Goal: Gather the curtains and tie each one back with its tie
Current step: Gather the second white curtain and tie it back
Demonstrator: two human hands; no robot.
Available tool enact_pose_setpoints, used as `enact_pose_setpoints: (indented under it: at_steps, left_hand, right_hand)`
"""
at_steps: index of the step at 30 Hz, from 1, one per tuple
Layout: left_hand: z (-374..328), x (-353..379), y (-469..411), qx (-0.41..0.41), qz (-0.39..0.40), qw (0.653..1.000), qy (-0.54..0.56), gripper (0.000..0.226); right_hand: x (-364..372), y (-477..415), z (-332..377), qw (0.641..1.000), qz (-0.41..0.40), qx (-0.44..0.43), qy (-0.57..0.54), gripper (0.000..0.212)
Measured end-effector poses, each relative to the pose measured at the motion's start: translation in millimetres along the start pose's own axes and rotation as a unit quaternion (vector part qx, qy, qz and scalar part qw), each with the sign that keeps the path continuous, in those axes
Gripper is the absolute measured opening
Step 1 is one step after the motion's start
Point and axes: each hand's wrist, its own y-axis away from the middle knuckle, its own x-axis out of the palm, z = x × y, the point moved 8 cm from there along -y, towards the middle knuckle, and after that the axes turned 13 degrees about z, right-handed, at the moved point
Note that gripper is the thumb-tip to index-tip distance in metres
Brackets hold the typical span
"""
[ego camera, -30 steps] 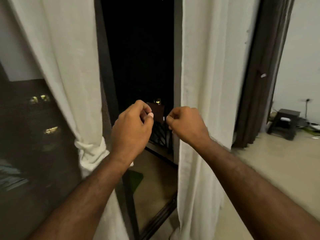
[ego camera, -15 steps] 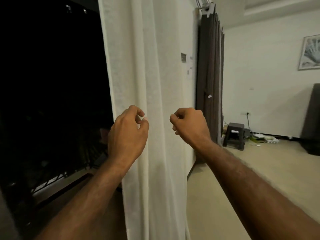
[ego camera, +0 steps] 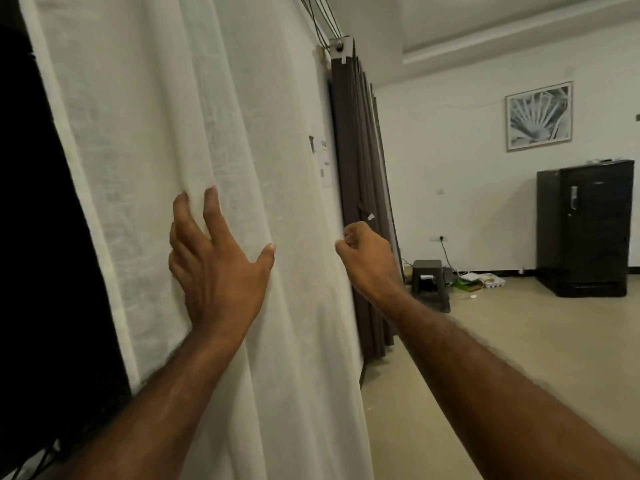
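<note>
Here, the white curtain (ego camera: pixel 225 116) is seen hanging loose at full length, its folds ungathered. The left hand (ego camera: pixel 214 271) is laid flat against the curtain's front, toward its left hem. The fingers (ego camera: pixel 213 216) are spread and straight, the thumb is stretched out to the right, and nothing is gripped. The right hand (ego camera: pixel 367 261) is held at the curtain's right edge, about level with the left, its fingers curled into a fist. Whether the hem is pinched there cannot be told. To the curtain's left a dark window opening (ego camera: pixel 34 237) is shown. Just beyond the curtain's right edge a brown curtain (ego camera: pixel 360 202) is bunched against the wall, and farther to the right a dark stool (ego camera: pixel 429 282) stands on the floor.
</note>
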Motion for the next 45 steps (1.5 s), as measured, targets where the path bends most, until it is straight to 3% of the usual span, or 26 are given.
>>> enact_pose_setpoints:
  at_steps: [9,12,13,16,18,22,24,30,34,35,38,40,42,45]
  left_hand:
    - [-11,25,-51,0.063,-0.011,0.996,-0.061,0.106]
    - [-12,33,-70,0.051,-0.027,0.994,-0.095,0.09]
    - [-13,37,-73,0.046,-0.028,0.993,-0.105,0.076]
    - [-14,50,-85,0.015,-0.053,0.992,-0.115,0.029]
    - [-14,57,-95,-0.012,-0.06,0.991,-0.12,0.04]
    - [-18,76,-118,-0.067,-0.059,0.983,-0.163,0.078]
    - [-16,82,-128,-0.098,-0.045,0.98,-0.165,0.086]
    - [-6,78,-146,-0.11,-0.048,0.988,-0.102,0.039]
    - [3,76,-141,-0.104,-0.03,0.994,-0.029,0.044]
    - [6,75,-139,-0.104,-0.021,0.994,-0.013,0.044]
    - [10,70,-137,-0.067,0.009,0.997,0.033,0.035]
    - [9,65,-135,-0.036,0.028,0.998,0.031,0.031]
    - [11,60,-133,-0.012,0.041,0.999,-0.003,0.023]
    - [16,50,-130,-0.003,0.041,0.999,-0.034,0.026]
  right_hand:
    - [47,-133,-32,0.979,0.094,0.039,-0.177,0.069]
    - [71,-172,-31,0.964,0.143,0.017,-0.224,0.075]
    - [74,-180,-31,0.964,0.139,0.004,-0.226,0.07]
    - [75,-195,-24,0.978,0.078,-0.055,-0.183,0.021]
    - [80,-192,-14,0.981,0.053,-0.092,-0.162,0.037]
    - [86,-171,11,0.971,0.043,-0.171,-0.161,0.036]
    - [93,-160,23,0.965,0.057,-0.206,-0.154,0.028]
    - [102,-142,47,0.931,0.103,-0.29,-0.195,0.021]
    - [105,-148,44,0.911,0.129,-0.258,-0.296,0.02]
    - [106,-151,47,0.906,0.139,-0.245,-0.316,0.024]
    - [111,-159,66,0.888,0.227,-0.199,-0.346,0.072]
    - [106,-163,85,0.89,0.246,-0.192,-0.331,0.084]
    - [96,-166,103,0.91,0.223,-0.189,-0.295,0.077]
    - [75,-171,132,0.943,0.118,-0.218,-0.22,0.044]
